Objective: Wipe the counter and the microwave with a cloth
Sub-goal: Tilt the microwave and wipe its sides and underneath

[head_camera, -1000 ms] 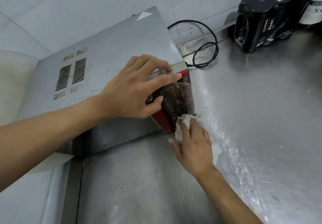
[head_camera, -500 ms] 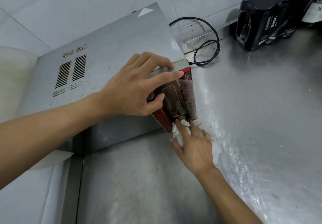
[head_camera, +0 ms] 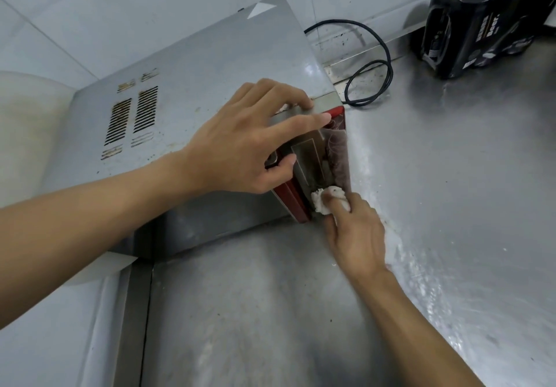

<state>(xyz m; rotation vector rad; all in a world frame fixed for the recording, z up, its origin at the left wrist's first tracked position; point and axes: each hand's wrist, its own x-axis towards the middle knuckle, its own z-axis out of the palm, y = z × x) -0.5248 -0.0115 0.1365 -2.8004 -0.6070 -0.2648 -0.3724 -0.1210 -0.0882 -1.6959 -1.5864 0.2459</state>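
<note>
Steel tabletop (head_camera: 451,206), streaked at frame right: rigid, probably slick. Microwave (head_camera: 195,86), upper left to centre: boxy, stiff, likely heavy enough to stay put under a rub. I brace it anyway, left hand (head_camera: 240,146) on the top front edge, fingers spread and near straight, thumb against the red front. Right hand (head_camera: 358,236) at the lower front corner, fingers curled over the cloth (head_camera: 322,200), pressing it to the glossy panel. Cloth is a small, white, soft wad. Best kept bunched under the fingertips so it won't slip.
</note>
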